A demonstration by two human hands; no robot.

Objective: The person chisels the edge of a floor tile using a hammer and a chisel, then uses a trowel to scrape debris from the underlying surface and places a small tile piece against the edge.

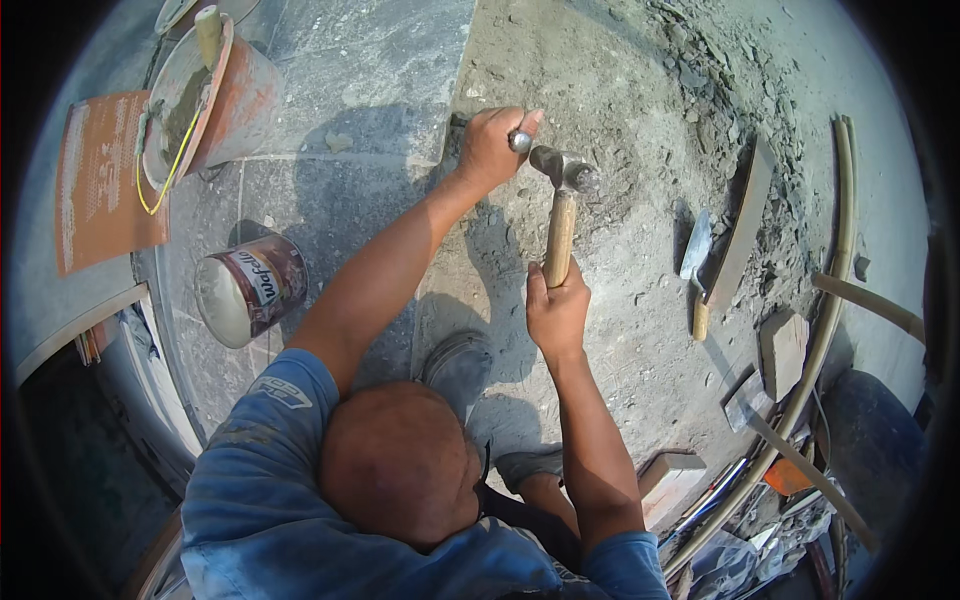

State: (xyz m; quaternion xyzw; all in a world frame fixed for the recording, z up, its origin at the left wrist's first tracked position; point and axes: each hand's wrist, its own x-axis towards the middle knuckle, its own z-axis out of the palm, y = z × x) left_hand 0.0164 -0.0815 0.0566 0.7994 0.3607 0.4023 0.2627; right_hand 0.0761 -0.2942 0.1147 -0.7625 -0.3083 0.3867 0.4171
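My left hand (488,152) is closed around a metal chisel (520,141), whose round struck end shows above the fist; its tip is hidden below. The fist is at the edge of the dark grey paving tiles (360,60), beside bare, rough ground (530,70). My right hand (558,312) grips the light wooden handle of a hammer (562,225). The steel hammer head is just right of the chisel's end, with a narrow gap seeming to lie between them.
A bucket (240,95) holding grey mortar and a wooden-handled tool stands far left, near a labelled tub (250,288). On the right lie a trowel (697,265), a wooden board (742,225), rubble (700,75), blocks (783,350) and a long curved pole (838,240).
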